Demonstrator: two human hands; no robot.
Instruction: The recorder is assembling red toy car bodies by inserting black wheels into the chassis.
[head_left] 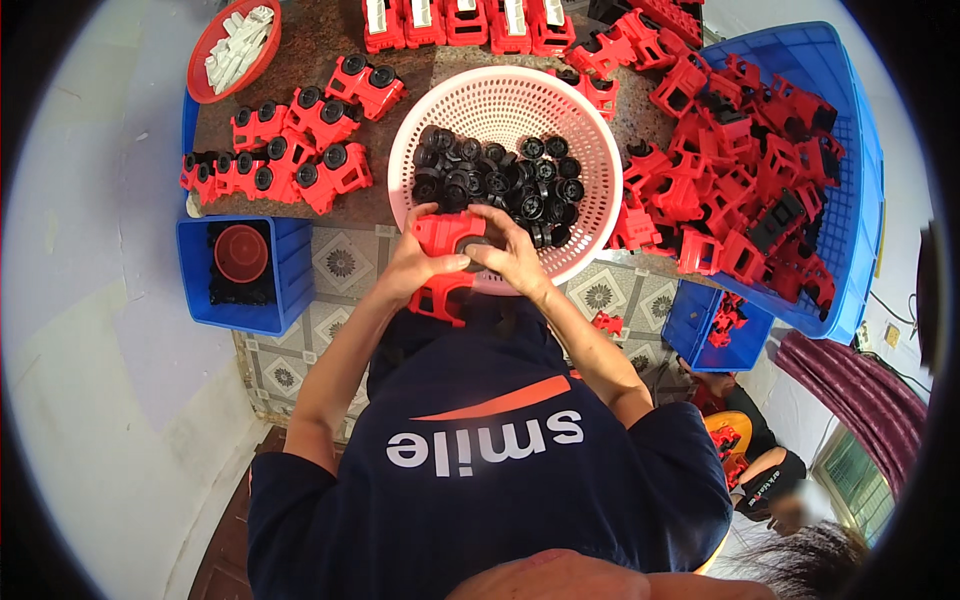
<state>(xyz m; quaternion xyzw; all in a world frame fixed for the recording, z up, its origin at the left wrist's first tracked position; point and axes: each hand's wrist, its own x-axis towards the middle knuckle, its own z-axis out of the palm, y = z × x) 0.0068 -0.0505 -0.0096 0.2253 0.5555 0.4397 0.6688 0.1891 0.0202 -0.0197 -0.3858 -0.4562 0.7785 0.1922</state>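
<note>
My left hand [415, 262] grips a red plastic toy body [445, 262] just below the rim of a white perforated basket [500, 100]. My right hand [508, 252] presses a black wheel [470, 248] against the same toy body. The basket holds a heap of black plastic wheels [500, 180]. Both hands meet over the near edge of the brown table [320, 50].
Red toy bodies with wheels fitted [290, 150] lie at the left of the table. A large blue crate [850, 200] of bare red bodies tilts at the right. A red bowl of white parts [235, 45] sits far left. Blue bins [240, 265] stand below. Another person [760, 470] sits lower right.
</note>
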